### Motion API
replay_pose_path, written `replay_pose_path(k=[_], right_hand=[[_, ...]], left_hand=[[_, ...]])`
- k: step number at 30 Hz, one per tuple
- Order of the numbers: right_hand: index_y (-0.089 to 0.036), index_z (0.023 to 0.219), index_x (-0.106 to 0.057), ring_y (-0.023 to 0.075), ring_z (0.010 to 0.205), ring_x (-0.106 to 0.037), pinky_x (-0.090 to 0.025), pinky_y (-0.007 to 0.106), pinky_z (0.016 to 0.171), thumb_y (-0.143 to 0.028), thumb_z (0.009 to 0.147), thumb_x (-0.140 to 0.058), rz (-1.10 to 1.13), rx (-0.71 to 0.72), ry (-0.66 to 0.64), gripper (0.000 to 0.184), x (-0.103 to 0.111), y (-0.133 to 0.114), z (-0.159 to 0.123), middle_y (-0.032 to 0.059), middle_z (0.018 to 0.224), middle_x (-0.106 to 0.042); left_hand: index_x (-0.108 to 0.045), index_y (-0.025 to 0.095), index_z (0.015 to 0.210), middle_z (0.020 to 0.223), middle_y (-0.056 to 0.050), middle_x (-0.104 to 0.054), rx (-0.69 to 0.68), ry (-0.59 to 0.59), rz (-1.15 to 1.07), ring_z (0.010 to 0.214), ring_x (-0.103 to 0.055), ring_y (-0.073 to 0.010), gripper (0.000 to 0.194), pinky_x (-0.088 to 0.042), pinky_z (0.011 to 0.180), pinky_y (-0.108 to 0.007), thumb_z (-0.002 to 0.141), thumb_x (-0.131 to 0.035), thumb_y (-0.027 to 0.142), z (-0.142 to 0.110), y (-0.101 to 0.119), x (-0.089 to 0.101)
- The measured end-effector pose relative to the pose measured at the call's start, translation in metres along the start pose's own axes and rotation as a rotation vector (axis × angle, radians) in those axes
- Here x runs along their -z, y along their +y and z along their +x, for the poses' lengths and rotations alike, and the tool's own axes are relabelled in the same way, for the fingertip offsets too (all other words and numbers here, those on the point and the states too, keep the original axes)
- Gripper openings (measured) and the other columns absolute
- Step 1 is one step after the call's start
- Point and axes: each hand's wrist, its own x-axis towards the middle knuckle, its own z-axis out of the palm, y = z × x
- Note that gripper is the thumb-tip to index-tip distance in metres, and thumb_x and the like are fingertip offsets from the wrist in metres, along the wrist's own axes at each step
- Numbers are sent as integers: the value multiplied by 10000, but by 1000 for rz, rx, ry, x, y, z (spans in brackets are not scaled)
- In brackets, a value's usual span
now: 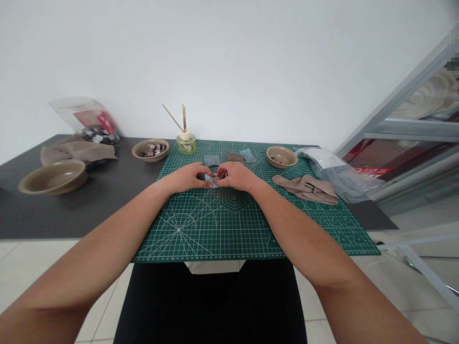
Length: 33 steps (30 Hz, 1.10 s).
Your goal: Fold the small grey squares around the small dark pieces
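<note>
Both hands meet over the green cutting mat [201, 239], toward its far middle. My left hand [190, 177] pinches the left side of a small pale, thin piece [210, 180], perhaps a little bag; its kind is not clear. My right hand [234, 176] is closed at the right end of the same piece, and the fingers hide much of it. Just beyond the hands lie a grey-blue flat square [211, 160], a brown flat square [234, 156] and a light blue crumpled piece [247, 155].
Left of the mat stand a bowl of dark and pale pieces [152, 150], a larger bowl [53, 177], a brown cloth [79, 150] and a clear bag [96, 119]. A reed diffuser [186, 141] is behind. At right are a small bowl [281, 156], another cloth [308, 188] and plastic bag [333, 174].
</note>
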Motion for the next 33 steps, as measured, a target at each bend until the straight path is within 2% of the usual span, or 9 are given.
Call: replay_pose_path(k=[4,10,17,20,23,26,29,33], right_hand=[[-171,912,-757,163,769,-652,-399,252,653,-274,755,-778,-20,-22,-42,189,4,1,-2,35,870,-759],[-166,923,-763,184,814,-679,-431,264,684,-288,771,-762,-43,-76,53,195,-1,1,2,60,912,-777],[-179,934,-765,182,802,-681,-431,262,667,-318,772,-784,-25,-38,-16,215,2,-5,-1,47,899,-772],[-182,908,-756,183,791,-668,-408,264,645,-323,740,-799,-58,-22,-40,223,5,-5,-3,39,883,-761],[-187,902,-752,200,804,-660,-385,277,632,-346,734,-795,-107,-61,-8,235,6,-3,-3,53,900,-760],[-184,920,-749,209,833,-663,-392,281,652,-337,779,-754,-116,-84,32,208,3,-4,-2,71,936,-766],[-175,937,-750,206,854,-672,-403,281,679,-323,820,-727,-100,-40,48,190,-1,-6,0,74,948,-772],[-175,956,-759,191,850,-677,-394,270,670,-346,821,-746,-75,20,5,218,-2,-10,-1,58,944,-779]], left_hand=[[-772,238,1140,945,-45,-609,27,-13,-9,883,-613,-231,481,-443,828,-331,776,-707,545,0,1,0],[-766,251,1129,926,-35,-640,20,13,-24,827,-591,-211,460,-432,761,-307,764,-718,526,0,1,0],[-762,248,1123,814,-13,-629,32,33,-36,735,-568,-193,487,-414,689,-292,735,-743,542,1,-3,-2],[-763,254,1131,843,-15,-644,38,31,-47,762,-577,-195,475,-414,700,-289,737,-741,518,1,-3,-1],[-766,255,1139,900,-29,-662,42,31,-50,809,-588,-209,494,-419,723,-294,734,-740,537,1,-2,-1],[-769,247,1131,865,-26,-643,57,22,-42,773,-574,-206,513,-414,714,-301,733,-732,567,0,0,0],[-764,248,1125,816,-14,-614,71,10,-44,739,-564,-201,514,-403,680,-296,739,-723,585,0,0,-1],[-741,245,1159,790,-7,-589,95,1,-34,713,-550,-192,537,-388,652,-285,751,-705,592,0,1,0]])
